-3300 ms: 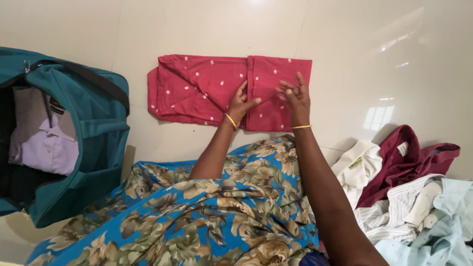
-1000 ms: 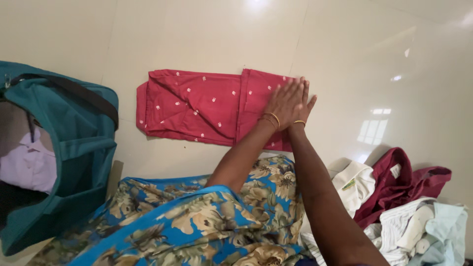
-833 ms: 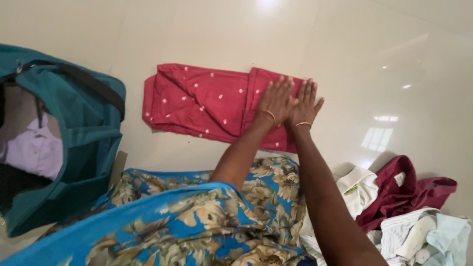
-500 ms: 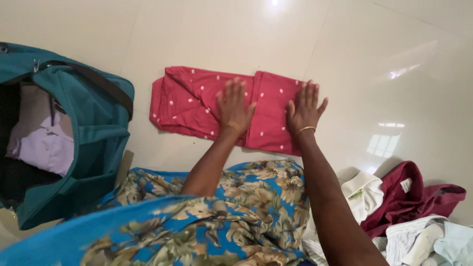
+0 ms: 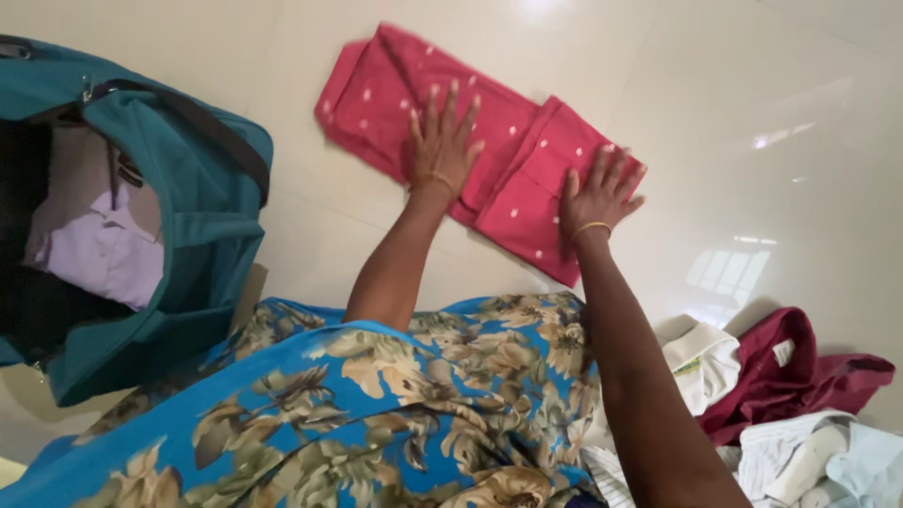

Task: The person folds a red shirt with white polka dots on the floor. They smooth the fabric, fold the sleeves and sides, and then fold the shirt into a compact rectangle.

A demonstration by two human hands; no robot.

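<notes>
Pale glossy floor (image 5: 752, 85) carrying a teal bag (image 5: 188, 235), open at far left, with lilac clothing (image 5: 103, 259) inside. Red white-dotted folded garment (image 5: 508, 160) lying flat on the floor at top centre. Heap of maroon and white clothes (image 5: 781, 395) at lower right. Left hand (image 5: 440, 141), fingers spread, pressing flat on the garment's middle; right hand (image 5: 600, 193), likewise splayed, flat on its right end; neither grips anything.

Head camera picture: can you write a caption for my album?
Both hands, left hand and right hand, press flat on a folded red dotted cloth.
</notes>
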